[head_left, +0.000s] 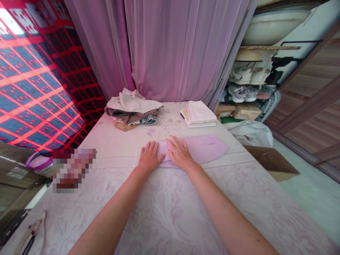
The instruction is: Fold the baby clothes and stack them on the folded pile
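A lilac ribbed knit garment (205,148) lies folded into a long flat strip on the floral-covered table (164,205). On its left end rests my left hand (151,156), palm down with the fingers spread. My right hand (178,151) presses flat on the garment just beside it, fingers also stretched out. Neither hand grips anything. The garment's right end reaches past my right hand and tapers to a rounded edge; its exact kind cannot be made out.
A heap of clothes (132,109) sits at the back left. Folded white and cream cloths (199,114) are stacked at the back right. Glasses (33,230) lie at the near left, below a blurred-out patch. Right of the table stand a cardboard box (271,161) and a shoe rack (255,83).
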Tool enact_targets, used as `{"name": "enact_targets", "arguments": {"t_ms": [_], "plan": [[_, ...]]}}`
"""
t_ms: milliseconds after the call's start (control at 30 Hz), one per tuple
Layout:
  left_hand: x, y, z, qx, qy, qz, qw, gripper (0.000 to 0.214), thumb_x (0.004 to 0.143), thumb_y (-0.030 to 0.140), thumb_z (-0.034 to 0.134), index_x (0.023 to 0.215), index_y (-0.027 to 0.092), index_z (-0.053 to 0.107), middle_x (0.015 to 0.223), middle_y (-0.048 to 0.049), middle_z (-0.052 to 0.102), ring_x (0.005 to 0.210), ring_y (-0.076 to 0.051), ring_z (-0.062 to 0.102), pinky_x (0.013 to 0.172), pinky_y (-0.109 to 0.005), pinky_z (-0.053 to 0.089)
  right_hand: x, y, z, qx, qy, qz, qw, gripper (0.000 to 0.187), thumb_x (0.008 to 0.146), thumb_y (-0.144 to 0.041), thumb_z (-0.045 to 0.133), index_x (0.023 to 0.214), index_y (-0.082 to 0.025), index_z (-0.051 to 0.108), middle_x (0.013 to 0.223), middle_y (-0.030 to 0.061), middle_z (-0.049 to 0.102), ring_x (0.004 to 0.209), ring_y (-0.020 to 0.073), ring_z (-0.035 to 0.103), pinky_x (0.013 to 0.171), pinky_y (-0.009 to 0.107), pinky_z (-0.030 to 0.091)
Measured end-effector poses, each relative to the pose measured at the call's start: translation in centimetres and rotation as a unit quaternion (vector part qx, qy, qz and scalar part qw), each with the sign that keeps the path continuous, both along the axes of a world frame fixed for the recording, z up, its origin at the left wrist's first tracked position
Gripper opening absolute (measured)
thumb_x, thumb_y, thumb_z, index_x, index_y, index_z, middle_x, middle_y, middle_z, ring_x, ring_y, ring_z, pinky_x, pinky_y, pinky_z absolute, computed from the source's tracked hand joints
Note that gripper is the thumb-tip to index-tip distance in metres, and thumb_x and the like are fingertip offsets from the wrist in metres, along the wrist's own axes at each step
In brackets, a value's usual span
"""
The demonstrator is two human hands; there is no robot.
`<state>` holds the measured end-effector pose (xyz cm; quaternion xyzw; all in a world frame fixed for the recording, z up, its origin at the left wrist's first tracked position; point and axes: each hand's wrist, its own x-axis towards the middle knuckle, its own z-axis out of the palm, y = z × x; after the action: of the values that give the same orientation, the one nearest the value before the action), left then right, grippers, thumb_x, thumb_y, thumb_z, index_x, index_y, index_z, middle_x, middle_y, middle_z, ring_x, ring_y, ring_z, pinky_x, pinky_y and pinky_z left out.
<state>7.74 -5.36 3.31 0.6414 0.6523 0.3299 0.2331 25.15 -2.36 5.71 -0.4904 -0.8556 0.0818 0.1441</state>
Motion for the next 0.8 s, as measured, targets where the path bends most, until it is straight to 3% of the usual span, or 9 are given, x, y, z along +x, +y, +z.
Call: {"name": "enact_targets", "arguments": {"t_ms": [200, 367, 467, 567, 800], "plan": [[-0.2, 0.4, -0.3, 0.004, -0.072, 0.000, 0.997, 0.053, 0.069, 0.042, 0.075, 0.117, 0.024, 0.062, 0.151, -0.0124, 0.039, 0.145, -0.032, 0.016, 0.116, -0.048, -0.003, -1.0, -0.4, -1.8, -0.078, -0.057, -0.018, 0.995, 0.058, 0.096, -0.047, 0.029, 0.149, -0.021, 0.030, 0.158, 0.0092, 0.021, 0.145, 0.0233, 0.018, 0.114, 0.057, 0.011], [-2.5, 0.4, -0.1, 0.021, -0.234, 0.047, 0.971, 0.031, 0.069, 0.032, 0.074, 0.099, 0.023, 0.069, 0.142, -0.0114, 0.051, 0.143, -0.032, 0.024, 0.117, -0.045, 0.007, 1.7, 0.0, -1.8, -0.069, 0.029, -0.057, 0.996, 0.052, 0.097, -0.035, 0.024, 0.143, -0.020, 0.042, 0.153, 0.0090, 0.034, 0.141, 0.0190, 0.029, 0.114, 0.047, 0.022], [-4.1, -1.1, -0.1, 0.047, -0.169, 0.130, 0.976, 0.019, 0.072, 0.030, 0.072, 0.090, 0.023, 0.071, 0.139, -0.0112, 0.053, 0.143, -0.034, 0.023, 0.116, -0.050, 0.003, 4.9, -0.1, -2.1, -0.013, 0.134, -0.138, 0.981, 0.049, 0.093, -0.028, 0.029, 0.132, -0.015, 0.056, 0.137, 0.0113, 0.055, 0.128, 0.0199, 0.048, 0.108, 0.039, 0.036], [-4.8, -2.8, -0.2, 0.038, -0.081, 0.164, 0.982, 0.008, 0.076, 0.032, 0.068, 0.080, 0.026, 0.070, 0.134, -0.0088, 0.058, 0.140, -0.036, 0.026, 0.114, -0.057, -0.001, 7.3, -1.0, -2.8, 0.024, 0.196, -0.181, 0.963, 0.044, 0.089, -0.028, 0.035, 0.117, -0.019, 0.067, 0.117, 0.0092, 0.068, 0.111, 0.0219, 0.061, 0.100, 0.038, 0.045], [-3.9, -3.2, -0.1, 0.012, -0.036, 0.169, 0.985, 0.017, 0.070, 0.039, 0.073, 0.065, 0.025, 0.065, 0.129, -0.0075, 0.060, 0.138, -0.038, 0.028, 0.113, -0.059, 0.000, 6.7, -3.1, -4.0, 0.098, 0.227, -0.134, 0.960, 0.038, 0.086, -0.024, 0.038, 0.101, -0.020, 0.073, 0.104, 0.0087, 0.073, 0.101, 0.0210, 0.065, 0.096, 0.037, 0.048]]}}
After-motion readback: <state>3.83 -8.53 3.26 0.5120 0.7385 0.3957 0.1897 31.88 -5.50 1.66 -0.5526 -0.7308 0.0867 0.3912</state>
